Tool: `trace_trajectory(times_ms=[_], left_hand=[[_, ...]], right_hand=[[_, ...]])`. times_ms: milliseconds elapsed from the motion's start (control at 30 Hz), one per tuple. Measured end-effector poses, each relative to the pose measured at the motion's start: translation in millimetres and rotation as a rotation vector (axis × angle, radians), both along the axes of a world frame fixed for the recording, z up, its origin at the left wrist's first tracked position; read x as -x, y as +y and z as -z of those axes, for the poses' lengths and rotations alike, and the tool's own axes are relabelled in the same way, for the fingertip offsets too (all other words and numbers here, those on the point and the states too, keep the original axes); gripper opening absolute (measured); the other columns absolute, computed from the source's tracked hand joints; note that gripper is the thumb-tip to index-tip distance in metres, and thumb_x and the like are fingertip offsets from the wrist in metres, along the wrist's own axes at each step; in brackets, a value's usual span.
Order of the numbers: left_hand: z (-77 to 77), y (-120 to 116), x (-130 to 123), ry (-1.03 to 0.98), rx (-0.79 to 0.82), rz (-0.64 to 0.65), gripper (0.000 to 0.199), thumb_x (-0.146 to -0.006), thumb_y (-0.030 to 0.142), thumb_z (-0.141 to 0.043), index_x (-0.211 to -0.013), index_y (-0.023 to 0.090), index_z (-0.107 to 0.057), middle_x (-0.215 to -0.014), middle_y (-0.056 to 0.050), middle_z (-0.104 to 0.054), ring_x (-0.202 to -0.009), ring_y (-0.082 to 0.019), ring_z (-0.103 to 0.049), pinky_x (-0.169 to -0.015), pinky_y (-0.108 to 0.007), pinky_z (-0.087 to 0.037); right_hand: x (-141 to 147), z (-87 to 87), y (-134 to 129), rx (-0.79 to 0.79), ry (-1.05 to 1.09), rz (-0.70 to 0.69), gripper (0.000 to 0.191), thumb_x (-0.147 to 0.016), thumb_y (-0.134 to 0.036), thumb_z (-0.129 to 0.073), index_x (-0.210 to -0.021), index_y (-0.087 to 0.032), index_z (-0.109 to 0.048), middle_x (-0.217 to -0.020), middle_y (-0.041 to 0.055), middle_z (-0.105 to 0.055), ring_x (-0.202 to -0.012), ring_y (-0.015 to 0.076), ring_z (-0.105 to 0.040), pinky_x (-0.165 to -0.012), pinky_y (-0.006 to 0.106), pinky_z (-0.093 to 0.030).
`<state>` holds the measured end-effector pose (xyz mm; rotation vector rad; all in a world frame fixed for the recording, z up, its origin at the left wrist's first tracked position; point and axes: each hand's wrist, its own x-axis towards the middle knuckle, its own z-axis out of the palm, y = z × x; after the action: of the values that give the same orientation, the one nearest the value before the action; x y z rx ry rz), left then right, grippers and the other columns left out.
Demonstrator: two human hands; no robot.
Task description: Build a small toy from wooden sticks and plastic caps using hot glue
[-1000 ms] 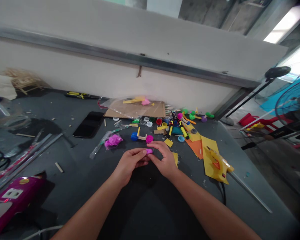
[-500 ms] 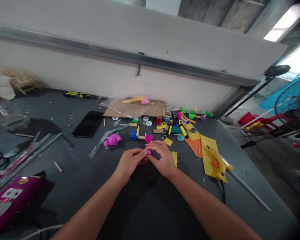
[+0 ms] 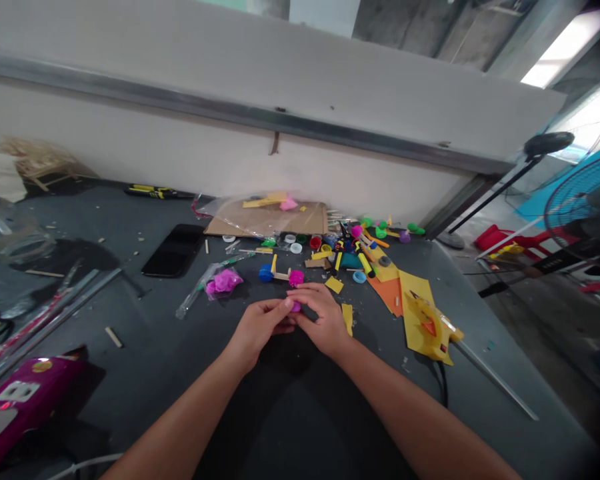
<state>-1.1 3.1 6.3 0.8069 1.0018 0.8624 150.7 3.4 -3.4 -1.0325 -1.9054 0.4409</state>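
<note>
Pinching the small pink piece [image 3: 295, 307] between thumb and fingers, your left hand [image 3: 253, 330] is nearly closed on it, while your right hand [image 3: 325, 320] curls loosely around the far side; whether it grips or merely touches, I cannot tell. Both probably meet there to steady so small a thing, just short of the stick-and-cap assembly [image 3: 281, 275]. The yellow glue gun [image 3: 433, 330] lies on a yellow sheet [image 3: 414, 339], perhaps to catch drips.

Left hand [image 3: 257, 325] and right hand [image 3: 324, 320] pinch purple clay lump [image 3: 295, 307]; smartphone [image 3: 174, 251] left of lump, yellow glue gun [image 3: 436, 333] right.
</note>
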Motion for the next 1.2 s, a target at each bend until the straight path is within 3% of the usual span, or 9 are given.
trace_trajectory(times_ms=[233,433,700,867,1200], left_hand=[[0.1,0.9,1.3,-0.026,0.010,-0.016,0.027,-0.064,0.036,-0.074,-0.078,0.013,-0.070,-0.070,-0.004,-0.068,-0.062,-0.011,-0.060,-0.069,-0.025,-0.052],[3.0,0.9,1.7,-0.073,0.035,-0.030,0.032,-0.070,0.043,-0.067,-0.077,0.011,-0.067,-0.074,-0.008,-0.069,-0.068,-0.015,-0.064,-0.068,-0.029,-0.053],[2.3,0.2,2.0,-0.106,0.042,0.006,0.026,-0.072,0.037,-0.068,-0.078,0.012,-0.067,-0.070,-0.005,-0.068,-0.065,-0.012,-0.062,-0.070,-0.026,-0.053],[2.9,-0.7,2.0,-0.112,0.048,0.031,0.030,-0.074,0.041,-0.065,-0.077,0.011,-0.067,-0.074,-0.007,-0.068,-0.069,-0.014,-0.063,-0.069,-0.027,-0.053],[3.8,-0.7,2.1,-0.187,0.089,0.050,0.022,-0.077,0.032,-0.064,-0.078,0.011,-0.066,-0.075,-0.007,-0.068,-0.071,-0.014,-0.063,-0.068,-0.027,-0.054]], right_hand=[[-0.9,-2.4,-1.2,0.017,0.011,0.013,0.025,-0.078,-0.027,-0.063,-0.103,-0.027,-0.063,-0.100,0.0032,-0.068,-0.104,0.0211,-0.055,-0.091,0.042,-0.044],[-3.3,-1.8,-1.3,0.005,0.027,0.042,0.018,-0.081,-0.025,-0.060,-0.099,-0.028,-0.065,-0.095,0.0013,-0.069,-0.101,0.0204,-0.057,-0.090,0.041,-0.045],[-2.5,-1.7,-2.5,0.029,0.063,0.018,0.028,-0.075,-0.028,-0.067,-0.103,-0.028,-0.063,-0.099,0.0026,-0.068,-0.101,0.0204,-0.056,-0.090,0.039,-0.045],[-2.9,-2.6,-1.2,0.011,0.045,0.017,0.017,-0.080,-0.024,-0.061,-0.096,-0.028,-0.065,-0.095,0.0009,-0.069,-0.101,0.0197,-0.056,-0.090,0.040,-0.045],[-3.6,-1.7,0.6,0.003,0.069,-0.007,0.022,-0.078,-0.026,-0.065,-0.100,-0.027,-0.066,-0.098,0.0015,-0.069,-0.100,0.0200,-0.056,-0.090,0.038,-0.045]])
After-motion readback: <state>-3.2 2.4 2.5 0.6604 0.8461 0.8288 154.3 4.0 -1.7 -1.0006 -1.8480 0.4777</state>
